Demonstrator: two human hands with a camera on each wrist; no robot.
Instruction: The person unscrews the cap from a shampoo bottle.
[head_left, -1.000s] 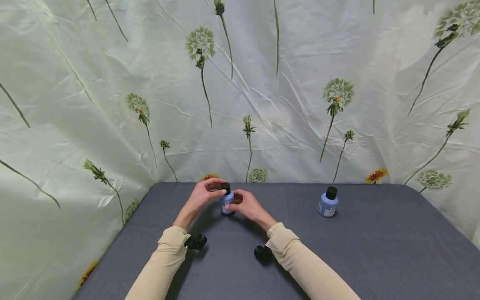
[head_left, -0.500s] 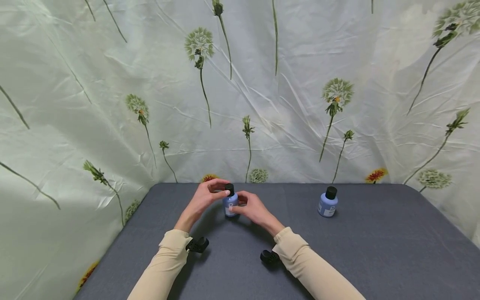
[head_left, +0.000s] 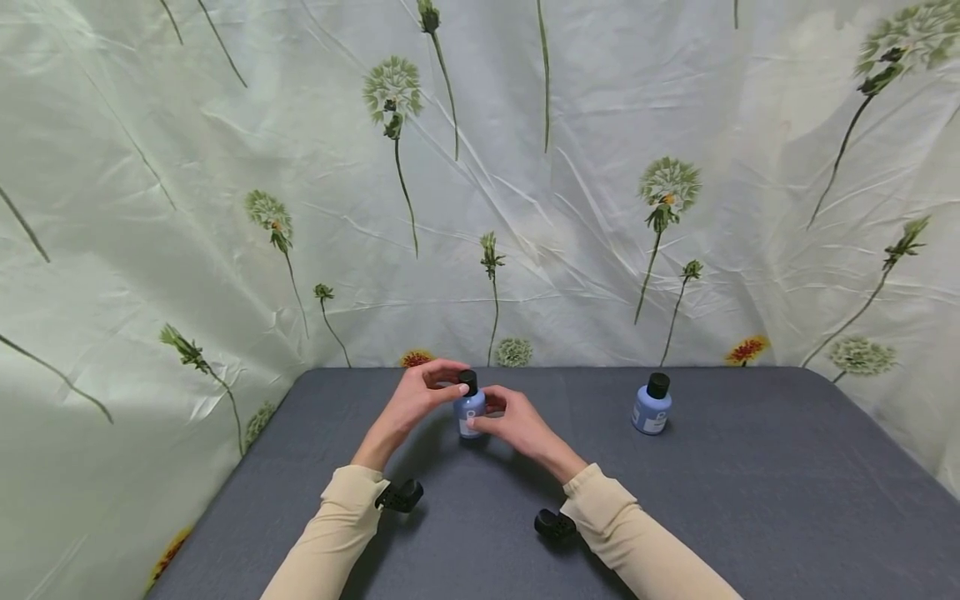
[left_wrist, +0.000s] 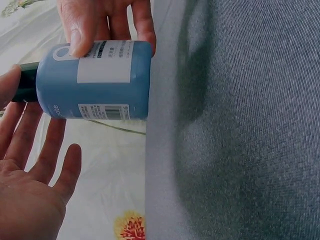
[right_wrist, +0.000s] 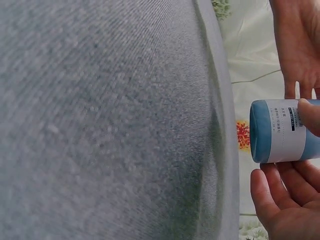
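Grey table [head_left: 750, 500], floral backdrop: upright blue bottle [head_left: 470, 411] sits between both hands; right hand [head_left: 517, 422] grips its body, left hand [head_left: 420, 396] pinches the cap [head_left: 468, 382].

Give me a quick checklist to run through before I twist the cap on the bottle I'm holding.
1. Right hand grips the body of the held bottle: ok; thumb and fingers curl round it in the left wrist view.
2. Left hand pinches the black cap: ok; fingertips are on it.
3. Bottle base on the grey table: ok; it stands upright at the surface.
4. Cap tightness: cannot tell; the thread is hidden.
5. Second bottle clear of the hands: ok; it stands apart, towards the right.
6. Leaks on the label: cannot tell; only part shows.
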